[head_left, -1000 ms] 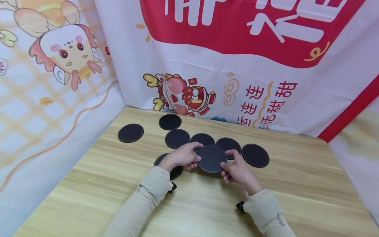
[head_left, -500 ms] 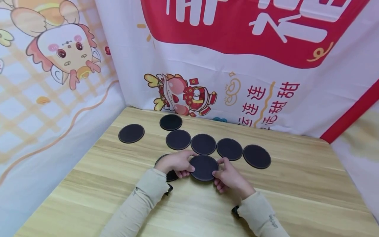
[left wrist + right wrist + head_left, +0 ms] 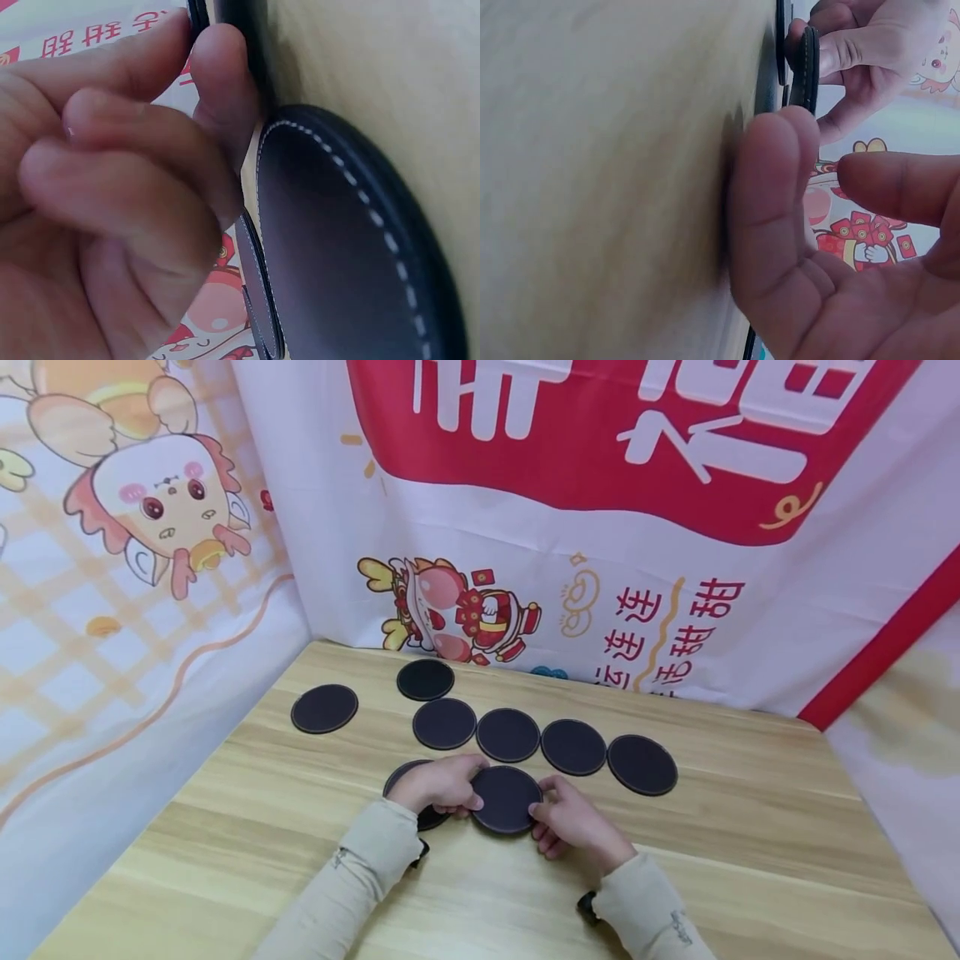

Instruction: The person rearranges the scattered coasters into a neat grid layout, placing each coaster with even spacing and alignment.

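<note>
A round black coaster [image 3: 506, 800] with a stitched rim is held low over the table by both hands. My left hand [image 3: 442, 783] pinches its left edge, and my right hand [image 3: 576, 823] holds the right edge with thumb and fingers. Another coaster [image 3: 433, 818] lies partly hidden beneath the left hand and wrist; its stitching shows large in the left wrist view. In the right wrist view the held coaster [image 3: 808, 71] appears edge-on, gripped by the left hand [image 3: 874, 52], with the right fingertips [image 3: 772, 142] by its near end.
Behind the hands, several coasters [image 3: 573, 747] lie flat in a slanting row. One coaster [image 3: 425, 680] sits farther back, another coaster [image 3: 325, 709] at the far left. The wooden table [image 3: 750, 835] meets printed curtains [image 3: 465, 518] at the back and left.
Both hands have brought the held coaster left and toward the person, lower over the table. It no longer overlaps the row behind. In the last half second it moved only slightly.
</note>
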Demonstrator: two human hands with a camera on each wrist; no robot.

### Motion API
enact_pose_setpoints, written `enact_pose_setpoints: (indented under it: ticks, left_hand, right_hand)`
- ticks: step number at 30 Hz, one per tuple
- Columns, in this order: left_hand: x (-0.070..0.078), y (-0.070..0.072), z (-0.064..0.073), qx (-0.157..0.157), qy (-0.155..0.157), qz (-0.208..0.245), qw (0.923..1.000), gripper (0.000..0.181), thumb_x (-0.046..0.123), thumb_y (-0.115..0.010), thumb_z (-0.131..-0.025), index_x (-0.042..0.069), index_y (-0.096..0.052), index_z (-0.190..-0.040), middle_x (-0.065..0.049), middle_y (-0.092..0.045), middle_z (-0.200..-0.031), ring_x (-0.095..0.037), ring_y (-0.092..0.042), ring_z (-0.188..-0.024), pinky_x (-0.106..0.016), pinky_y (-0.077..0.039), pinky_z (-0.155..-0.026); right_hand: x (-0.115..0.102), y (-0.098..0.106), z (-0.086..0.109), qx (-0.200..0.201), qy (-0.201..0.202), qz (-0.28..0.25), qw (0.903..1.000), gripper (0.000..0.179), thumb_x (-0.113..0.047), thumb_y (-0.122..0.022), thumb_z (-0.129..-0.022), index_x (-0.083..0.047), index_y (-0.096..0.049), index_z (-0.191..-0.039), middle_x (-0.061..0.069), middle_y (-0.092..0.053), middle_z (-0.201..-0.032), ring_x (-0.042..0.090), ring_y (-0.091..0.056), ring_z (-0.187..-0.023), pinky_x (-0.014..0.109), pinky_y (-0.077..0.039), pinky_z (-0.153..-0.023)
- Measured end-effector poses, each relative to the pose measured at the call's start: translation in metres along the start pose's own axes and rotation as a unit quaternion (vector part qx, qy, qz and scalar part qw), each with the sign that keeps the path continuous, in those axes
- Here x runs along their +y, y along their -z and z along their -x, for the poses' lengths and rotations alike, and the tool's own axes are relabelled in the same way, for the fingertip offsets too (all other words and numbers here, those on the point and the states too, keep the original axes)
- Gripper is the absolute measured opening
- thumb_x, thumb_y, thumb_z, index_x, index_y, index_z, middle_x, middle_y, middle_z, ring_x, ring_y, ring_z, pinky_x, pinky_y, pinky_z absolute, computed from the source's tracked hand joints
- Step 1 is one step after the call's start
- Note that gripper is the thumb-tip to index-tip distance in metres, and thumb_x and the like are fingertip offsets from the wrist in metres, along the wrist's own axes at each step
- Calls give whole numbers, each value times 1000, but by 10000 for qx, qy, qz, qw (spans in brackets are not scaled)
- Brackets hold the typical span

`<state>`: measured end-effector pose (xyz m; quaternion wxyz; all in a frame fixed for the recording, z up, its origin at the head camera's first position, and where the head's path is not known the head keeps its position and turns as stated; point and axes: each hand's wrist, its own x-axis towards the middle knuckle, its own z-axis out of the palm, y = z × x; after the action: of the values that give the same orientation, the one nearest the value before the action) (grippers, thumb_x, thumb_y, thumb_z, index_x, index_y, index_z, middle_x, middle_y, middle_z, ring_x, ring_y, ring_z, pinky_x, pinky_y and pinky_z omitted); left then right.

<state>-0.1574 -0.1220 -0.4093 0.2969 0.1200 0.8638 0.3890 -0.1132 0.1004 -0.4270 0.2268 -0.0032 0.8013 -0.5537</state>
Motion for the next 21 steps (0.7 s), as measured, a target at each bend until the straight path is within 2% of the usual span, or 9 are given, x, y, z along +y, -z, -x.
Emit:
enact_pose_setpoints:
  ticks: [3,7,14,18,21]
  left_hand:
    - [1,-2,1,-54,11,167,9998,57,-5,-67,-92,6,-45,-143,-9,-56,-60,-16,-50,-48,-24,-41,-40]
    - [0,-2,1,-39,46,163,9998,62,-5,-68,-92,6,-42,-147,-10,-56,-60,-16,-51,-48,-27,-46,-42]
    - [-6,-1,-2,-15,189,360,9992,64,4,-72,-92,9,-44,-149,-9,-51,-58,-17,-48,-49,-26,-43,-44]
    - [-8,0,-3,-113,131,505,9986,65,9,-70,-95,11,-40,-153,-9,-49,-57,-17,-46,-48,-25,-40,-44]
    - [-10,1,-6,-242,-50,533,9983,64,13,-68,-98,12,-39,-155,-9,-50,-56,-17,-46,-47,-25,-41,-43]
  right_hand:
    - [0,-2,2,58,27,235,9997,39,4,-47,-95,6,-39,-134,17,-62,-70,20,-57,-47,33,-52,-43]
    - [0,-4,1,115,20,478,9988,44,8,-40,-90,7,-41,-134,17,-61,-70,20,-57,-48,33,-52,-43]
    - [0,-5,0,123,-85,476,9988,50,8,-43,-90,7,-40,-140,17,-61,-71,21,-57,-49,33,-52,-43]
    - [-3,-6,2,115,-87,467,9988,54,7,-42,-88,8,-39,-141,17,-62,-72,21,-58,-50,33,-52,-44]
    - [-4,-6,4,115,-88,435,9989,56,7,-43,-86,9,-39,-142,17,-62,-72,21,-58,-50,34,-53,-45]
